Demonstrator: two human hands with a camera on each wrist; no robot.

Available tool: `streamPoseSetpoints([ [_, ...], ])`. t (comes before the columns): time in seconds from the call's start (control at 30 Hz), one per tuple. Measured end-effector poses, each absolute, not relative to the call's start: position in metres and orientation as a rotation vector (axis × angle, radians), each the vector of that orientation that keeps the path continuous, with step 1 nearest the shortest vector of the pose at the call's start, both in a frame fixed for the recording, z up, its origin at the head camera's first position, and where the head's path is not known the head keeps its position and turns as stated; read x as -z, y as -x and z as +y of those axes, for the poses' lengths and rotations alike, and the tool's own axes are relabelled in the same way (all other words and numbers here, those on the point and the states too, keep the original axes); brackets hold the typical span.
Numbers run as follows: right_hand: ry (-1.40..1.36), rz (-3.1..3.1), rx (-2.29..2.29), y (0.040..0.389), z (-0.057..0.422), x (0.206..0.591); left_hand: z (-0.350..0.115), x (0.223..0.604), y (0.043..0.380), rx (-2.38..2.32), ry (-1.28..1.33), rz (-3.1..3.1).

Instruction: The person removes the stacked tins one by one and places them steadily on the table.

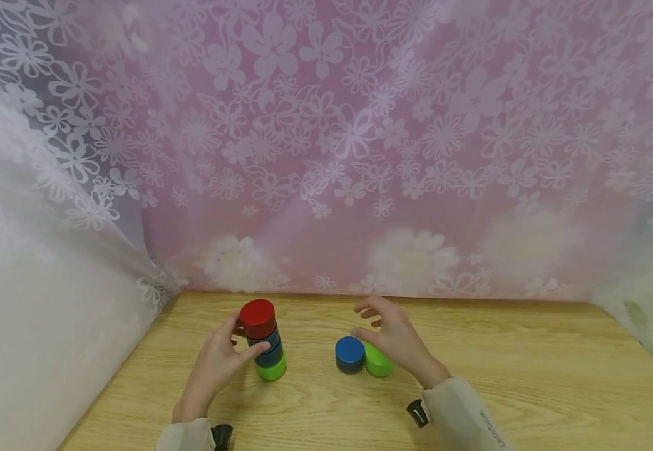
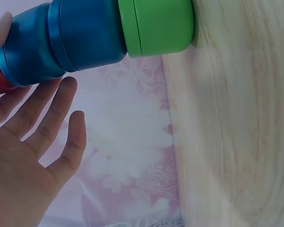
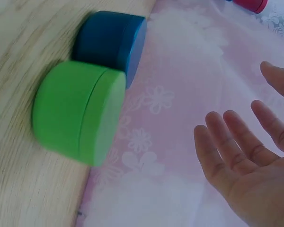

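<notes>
Four round lidded tins would be too exact a name for the plain parts, so I call them tins: a red tin (image 1: 258, 321) tops a slightly leaning stack, above an upper blue tin (image 2: 31, 45), a lower blue tin (image 2: 90, 33) and a green tin (image 2: 161, 26) at the bottom. My left hand (image 1: 213, 363) holds the stack by the upper blue tin, thumb in front and fingers behind. To the right, another blue tin (image 1: 350, 356) stands against a second green tin (image 3: 71, 111). Above these two hovers my right hand (image 1: 398, 338), fingers spread and touching nothing.
The wooden table (image 1: 315, 413) carries all the tins. A pink flowered curtain (image 1: 326, 156) hangs along its back edge, and pale cloth (image 1: 33, 313) closes off the left side. Dark wrist pieces (image 1: 417, 413) show beside the sleeves.
</notes>
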State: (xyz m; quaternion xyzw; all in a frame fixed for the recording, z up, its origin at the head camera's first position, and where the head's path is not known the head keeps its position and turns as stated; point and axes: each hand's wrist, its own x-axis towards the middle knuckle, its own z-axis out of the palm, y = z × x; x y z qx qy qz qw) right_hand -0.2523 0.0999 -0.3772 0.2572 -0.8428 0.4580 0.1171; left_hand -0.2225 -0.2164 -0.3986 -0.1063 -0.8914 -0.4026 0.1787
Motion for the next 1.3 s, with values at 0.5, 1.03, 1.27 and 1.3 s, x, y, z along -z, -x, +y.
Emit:
streamPoseSetpoints([
  [0.5,-0.748,-2.438,-1.467,0.248,0.068,0.361,-0.219,0.404,0.224,1.149,0.235,-2.623],
  [1.03,-0.827,-2.396,-1.57,0.243,0.035,0.354,-0.219,0.405,0.225,1.198,0.225,-2.654],
  [1.27,-0.874,-2.381,-1.576,0.244,0.026,0.354,-0.219,0.405,0.225,1.205,0.225,-2.66],
  [1.3,-0.877,-2.388,-1.572,0.244,0.025,0.353,-0.219,0.405,0.226,1.206,0.216,-2.663],
])
